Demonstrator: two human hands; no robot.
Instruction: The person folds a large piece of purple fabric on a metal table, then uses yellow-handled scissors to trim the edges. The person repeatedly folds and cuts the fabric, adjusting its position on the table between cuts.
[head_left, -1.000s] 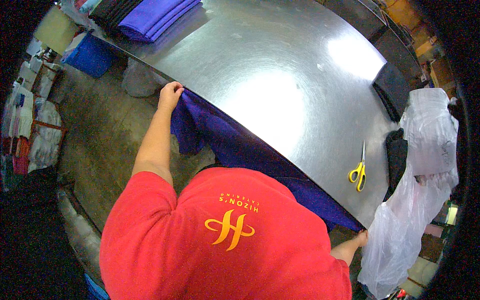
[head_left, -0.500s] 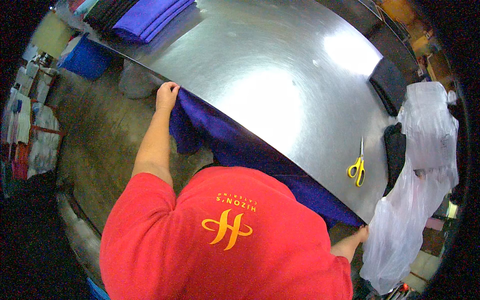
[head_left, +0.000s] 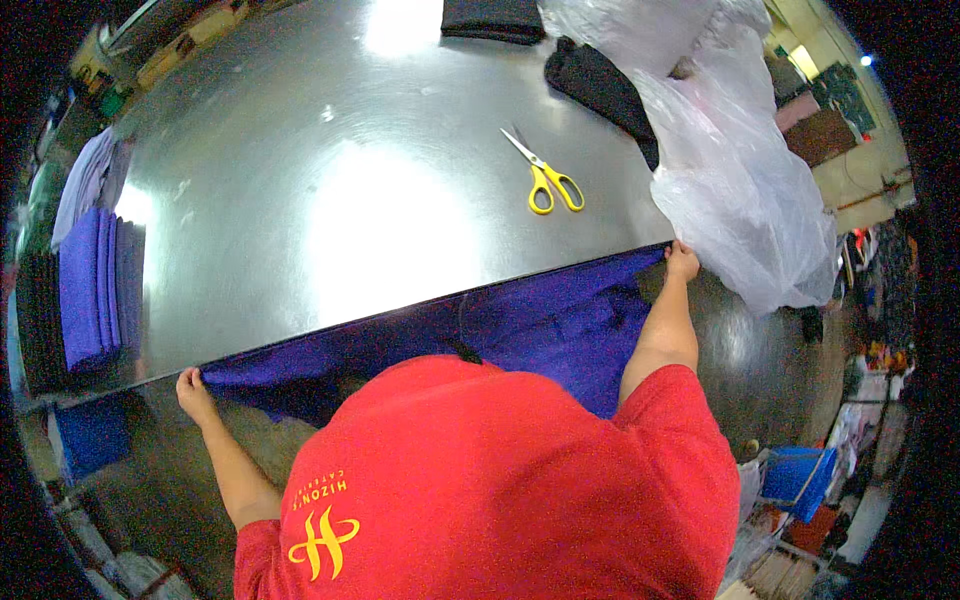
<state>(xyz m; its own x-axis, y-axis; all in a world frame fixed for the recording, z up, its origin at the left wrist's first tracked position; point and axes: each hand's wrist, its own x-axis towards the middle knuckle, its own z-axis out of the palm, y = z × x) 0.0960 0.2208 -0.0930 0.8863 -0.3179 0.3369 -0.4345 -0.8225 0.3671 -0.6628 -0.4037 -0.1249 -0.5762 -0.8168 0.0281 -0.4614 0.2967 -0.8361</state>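
Note:
A wide purple cloth (head_left: 560,315) is stretched along the near edge of a shiny metal table (head_left: 250,230) and hangs down below it. At the cloth's left end, my left hand (head_left: 192,388) pinches a corner by the table edge. My right hand (head_left: 682,262) grips the opposite corner, close to a clear plastic sheet. Both arms are spread wide, with the cloth's top edge pulled fairly straight between them. Part of the hanging cloth is hidden behind my red shirt. Yellow-handled scissors (head_left: 548,180) lie on the table, blades slightly apart, touched by neither hand.
Crumpled clear plastic (head_left: 740,190) drapes over the table's right end, beside black folded cloth (head_left: 605,90). Another black stack (head_left: 492,20) sits at the far edge. Folded purple cloths (head_left: 90,290) are piled at the left. Below the table's left end stands a blue bin (head_left: 92,435).
My view has turned to the right, so the table and scissors appear shifted left. Both hands keep hold of the cloth's corners along the table edge.

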